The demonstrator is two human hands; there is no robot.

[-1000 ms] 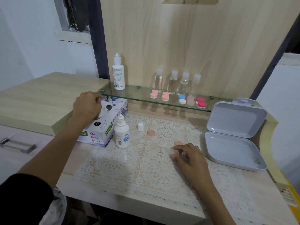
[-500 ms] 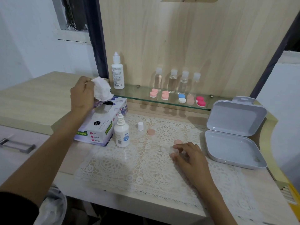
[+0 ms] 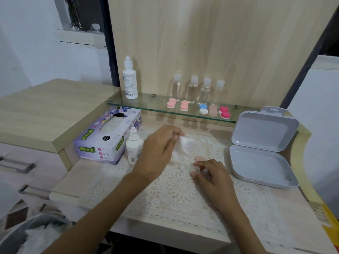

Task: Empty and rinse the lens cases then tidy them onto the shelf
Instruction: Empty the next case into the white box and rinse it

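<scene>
Our left grip (image 3: pixel 157 153) pinches a white tissue (image 3: pixel 184 144) between thumb and fingertips and holds it just above the lace mat (image 3: pixel 176 195), close to the work. Our right grip (image 3: pixel 212 175) is curled, thumb and forefinger closed on the right end of the clear lens case (image 3: pixel 183 167), which lies open on the mat in the middle of the table (image 3: pixel 77 182). The picture is blurred there, so we cannot tell whether any liquid is left in its wells.

We judge that we are at the drying step for this case. The next move calls for bringing the tissue down onto the wells while the right grip steadies the case, and then capping it. One pink cap (image 3: pixel 199 158) lies just behind the right fingertips; we cannot see a second.

Left of the tissue stands a small dropper bottle (image 3: pixel 133 145), near enough to be knocked by the left wrist, and beside it the tissue box (image 3: pixel 108 138). Behind, the glass shelf (image 3: pixel 146 105) already carries a row of capped lens cases (image 3: pixel 184 105) in front of four clear bottles (image 3: pixel 192 90), with a tall white bottle (image 3: pixel 130 79) at its left end. We see free glass between that bottle and the row. An open grey box (image 3: pixel 262 162) lies to the right, well apart from the case.
</scene>
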